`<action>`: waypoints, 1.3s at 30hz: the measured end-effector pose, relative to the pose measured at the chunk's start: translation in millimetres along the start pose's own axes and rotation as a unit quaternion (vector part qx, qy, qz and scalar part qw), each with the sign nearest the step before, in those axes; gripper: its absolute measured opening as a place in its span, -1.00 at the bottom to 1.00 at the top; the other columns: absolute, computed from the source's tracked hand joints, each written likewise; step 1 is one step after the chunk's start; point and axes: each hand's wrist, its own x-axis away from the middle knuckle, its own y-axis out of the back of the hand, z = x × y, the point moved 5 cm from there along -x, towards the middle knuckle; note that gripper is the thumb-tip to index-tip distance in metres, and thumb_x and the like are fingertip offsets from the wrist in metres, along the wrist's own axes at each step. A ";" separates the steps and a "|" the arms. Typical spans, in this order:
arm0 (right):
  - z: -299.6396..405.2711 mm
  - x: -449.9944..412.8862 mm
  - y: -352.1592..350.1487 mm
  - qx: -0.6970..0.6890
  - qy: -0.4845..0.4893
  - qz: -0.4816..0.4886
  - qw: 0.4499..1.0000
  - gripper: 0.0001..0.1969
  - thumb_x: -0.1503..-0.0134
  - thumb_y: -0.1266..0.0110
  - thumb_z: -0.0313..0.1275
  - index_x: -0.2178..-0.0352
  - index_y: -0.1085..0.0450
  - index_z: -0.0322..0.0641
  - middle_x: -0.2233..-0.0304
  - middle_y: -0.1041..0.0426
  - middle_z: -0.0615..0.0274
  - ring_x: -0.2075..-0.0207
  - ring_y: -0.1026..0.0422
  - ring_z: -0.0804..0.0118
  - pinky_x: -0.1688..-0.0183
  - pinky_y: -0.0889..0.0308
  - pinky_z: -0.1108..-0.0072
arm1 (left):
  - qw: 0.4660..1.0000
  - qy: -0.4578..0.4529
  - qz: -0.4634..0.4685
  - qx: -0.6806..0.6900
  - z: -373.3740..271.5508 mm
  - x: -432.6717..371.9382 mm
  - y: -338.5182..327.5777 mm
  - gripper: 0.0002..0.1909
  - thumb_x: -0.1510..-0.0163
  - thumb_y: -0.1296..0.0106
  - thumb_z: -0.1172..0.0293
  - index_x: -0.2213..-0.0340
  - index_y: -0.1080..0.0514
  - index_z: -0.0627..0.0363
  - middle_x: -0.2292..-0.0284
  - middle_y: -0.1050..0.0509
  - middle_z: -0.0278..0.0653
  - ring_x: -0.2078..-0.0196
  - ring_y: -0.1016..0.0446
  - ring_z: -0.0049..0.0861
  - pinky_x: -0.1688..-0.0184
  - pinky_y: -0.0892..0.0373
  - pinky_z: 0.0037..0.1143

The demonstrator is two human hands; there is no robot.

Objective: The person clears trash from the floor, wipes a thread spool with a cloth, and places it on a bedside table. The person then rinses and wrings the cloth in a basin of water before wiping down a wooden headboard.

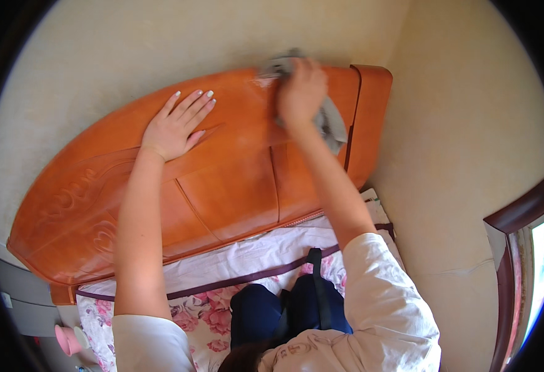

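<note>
A carved orange-brown wooden headboard [225, 195] stretches across the view against the wall. My left hand [174, 125] lies flat on its upper left part, fingers spread, holding nothing. Near the top right edge, my right hand [302, 93] grips a grey cloth [331, 123], blurred as if moving. Part of the cloth sticks out above the headboard's top edge, and another part hangs below the hand over the wood. A shiny patch shows on the wood just left of the cloth.
A mattress with a pink-flowered cover [216, 316] lies below the headboard, under my knees. At lower left are a pink container [67, 340] and a grey cabinet [25, 297]. Plain walls stand behind and to the right; a dark-framed window [502, 260] is at far right.
</note>
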 end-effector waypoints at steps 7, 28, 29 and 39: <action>78.8 58.1 10.0 -0.141 0.223 0.043 0.964 -0.69 0.21 0.12 -0.42 0.32 -0.28 -0.07 0.21 -0.24 0.21 0.22 -0.20 0.12 0.24 -0.12 0.37 | 0.999 -0.001 0.036 0.016 4.6 0.0 2.9 -0.41 0.06 0.20 0.13 -0.02 -0.01 -0.01 -0.09 0.08 -0.44 -0.14 0.15 -0.61 -0.14 0.21 -0.40; 111.5 173.6 14.1 -0.159 -0.059 0.034 0.985 -0.59 0.31 0.05 -0.56 0.29 -0.33 -0.06 0.20 -0.23 -0.02 0.22 -0.23 -0.03 0.20 -0.16 0.26 | 0.999 -0.010 -0.029 0.036 5.5 7.1 -6.0 -0.41 0.04 0.22 0.14 -0.04 0.04 -0.06 -0.08 0.07 -0.47 -0.13 0.12 -0.62 -0.13 0.16 -0.41; 134.7 185.5 16.2 -0.186 -0.036 0.081 0.979 -0.63 0.28 0.07 -0.53 0.31 -0.33 -0.03 0.20 -0.24 0.09 0.21 -0.24 0.05 0.19 -0.16 0.32 | 1.000 -0.006 -0.010 0.017 5.7 6.7 -6.2 -0.42 0.01 0.27 0.10 -0.05 0.06 -0.06 -0.09 0.09 -0.50 -0.14 0.15 -0.63 -0.13 0.18 -0.42; 55.8 189.8 19.7 -0.174 0.095 0.173 0.965 -0.65 0.25 0.06 -0.45 0.30 -0.32 -0.01 0.21 -0.25 0.16 0.24 -0.24 0.09 0.25 -0.14 0.33 | 1.000 0.010 -0.007 0.014 5.2 10.0 1.1 -0.43 0.03 0.23 0.12 -0.04 0.03 -0.09 -0.08 0.06 -0.50 -0.13 0.11 -0.63 -0.13 0.15 -0.42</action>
